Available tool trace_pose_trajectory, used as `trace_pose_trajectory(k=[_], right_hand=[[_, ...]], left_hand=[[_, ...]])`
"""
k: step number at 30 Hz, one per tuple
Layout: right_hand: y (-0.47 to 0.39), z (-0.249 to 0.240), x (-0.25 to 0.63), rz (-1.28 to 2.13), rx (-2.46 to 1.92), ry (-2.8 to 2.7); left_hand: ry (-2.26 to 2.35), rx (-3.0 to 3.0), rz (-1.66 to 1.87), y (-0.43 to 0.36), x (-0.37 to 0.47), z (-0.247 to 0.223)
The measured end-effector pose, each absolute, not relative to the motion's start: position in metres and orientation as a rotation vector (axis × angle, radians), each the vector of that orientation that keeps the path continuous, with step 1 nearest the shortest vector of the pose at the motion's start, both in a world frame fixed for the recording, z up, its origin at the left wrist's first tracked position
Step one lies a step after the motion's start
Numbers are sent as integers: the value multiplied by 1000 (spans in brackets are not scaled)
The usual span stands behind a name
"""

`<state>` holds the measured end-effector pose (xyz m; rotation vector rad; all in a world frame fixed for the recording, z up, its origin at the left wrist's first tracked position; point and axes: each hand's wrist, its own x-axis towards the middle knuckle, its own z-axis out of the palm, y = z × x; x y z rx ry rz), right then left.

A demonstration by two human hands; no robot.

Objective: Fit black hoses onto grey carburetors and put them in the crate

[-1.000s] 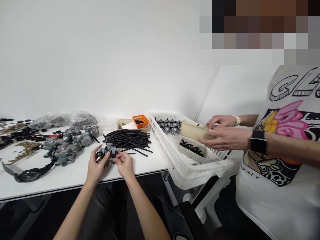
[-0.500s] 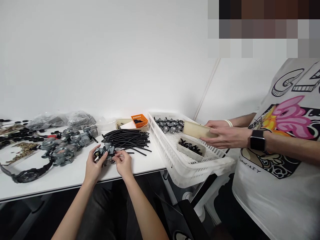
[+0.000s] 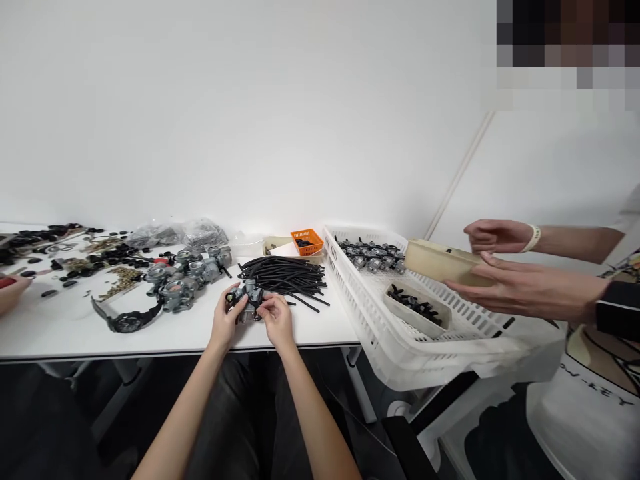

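A small metal carburetor is between my two hands near the table's front edge. My left hand grips its left side, thumb on the front. My right hand has its fingers pinched at the carburetor's right side; what exactly the fingertips hold is too small to tell. Just behind lies a pile of black rubber hoses. To the left stand several more carburetors, with a black wristwatch in front of them.
A white crate on the right holds carburetors and a tub of black parts. A person there holds a beige tub. An orange basket stands at the back. Another person's hand shows at far left.
The view has swung left, so things appear farther right. Another hand has come into view at far left. The person on the right has lifted one hand off the beige tub.
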<state>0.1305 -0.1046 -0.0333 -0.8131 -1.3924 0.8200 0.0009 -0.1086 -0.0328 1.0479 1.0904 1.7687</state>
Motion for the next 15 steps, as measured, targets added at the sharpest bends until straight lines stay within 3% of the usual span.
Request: trace_pose_trajectory(k=[9, 15], right_hand=[[-105, -33, 130, 707, -839, -1454], [-106, -32, 134, 838, -802, -1414]], left_hand=[[981, 920, 1751, -110, 1, -28], [930, 875, 1702, -114, 2, -22]])
